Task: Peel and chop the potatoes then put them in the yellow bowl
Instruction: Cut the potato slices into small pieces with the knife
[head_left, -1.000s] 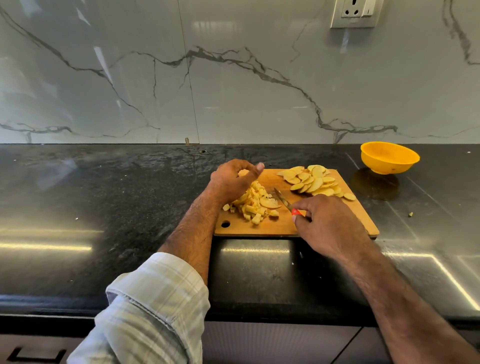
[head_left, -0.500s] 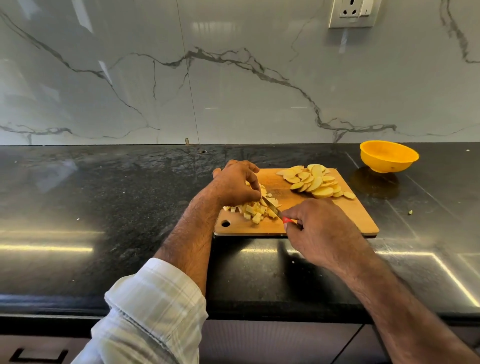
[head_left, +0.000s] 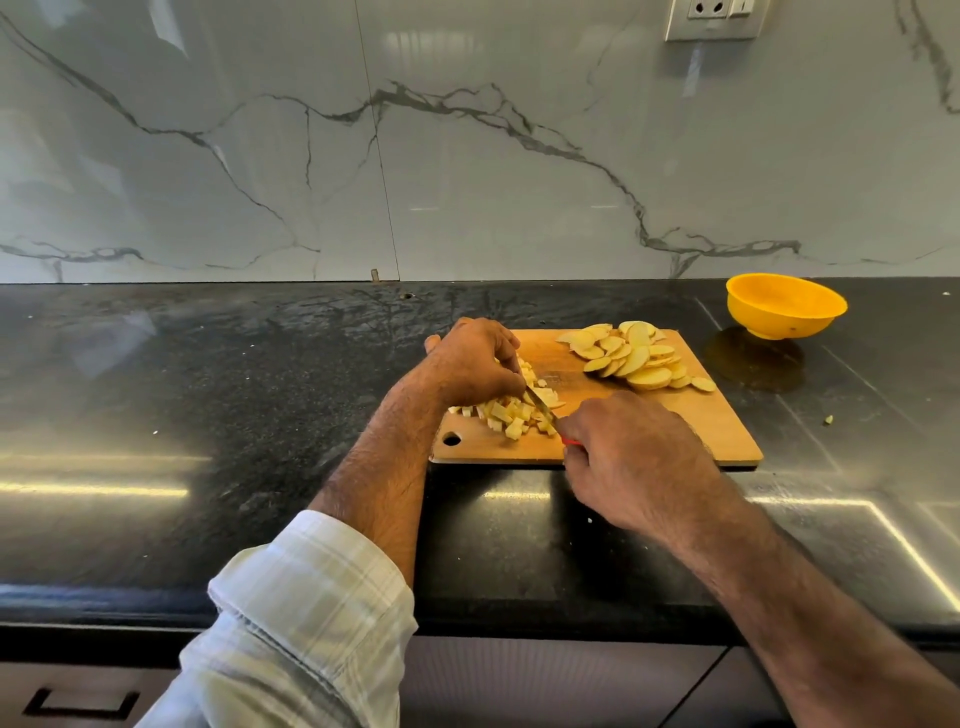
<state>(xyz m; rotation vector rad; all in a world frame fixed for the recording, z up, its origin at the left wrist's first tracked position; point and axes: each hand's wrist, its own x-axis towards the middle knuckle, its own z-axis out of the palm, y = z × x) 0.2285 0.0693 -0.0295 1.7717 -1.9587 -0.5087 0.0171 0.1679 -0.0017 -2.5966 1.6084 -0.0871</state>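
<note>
Potatoes (head_left: 511, 415) | dicing in progress on board (head_left: 727, 431) | left hand (head_left: 475, 364) fingers curled, steadying pieces | right hand (head_left: 631, 457) fingers clamped on knife (head_left: 543, 404) | next: dice remaining slices (head_left: 631, 358), judged.

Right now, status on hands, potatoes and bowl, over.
Right hand grips knife, left hand holds pieces under blade. Diced pile and slices on board. Bowl off board, far right. Nothing in the way.

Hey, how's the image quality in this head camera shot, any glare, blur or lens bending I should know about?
Head view: bright streaks of glare lie on the black counter at left and right; the wall's marble tiles carry soft reflections; wide-angle bending curves the counter's front edge; the diced potato and the knife blade look slightly soft; the yellow bowl is evenly lit.
</note>
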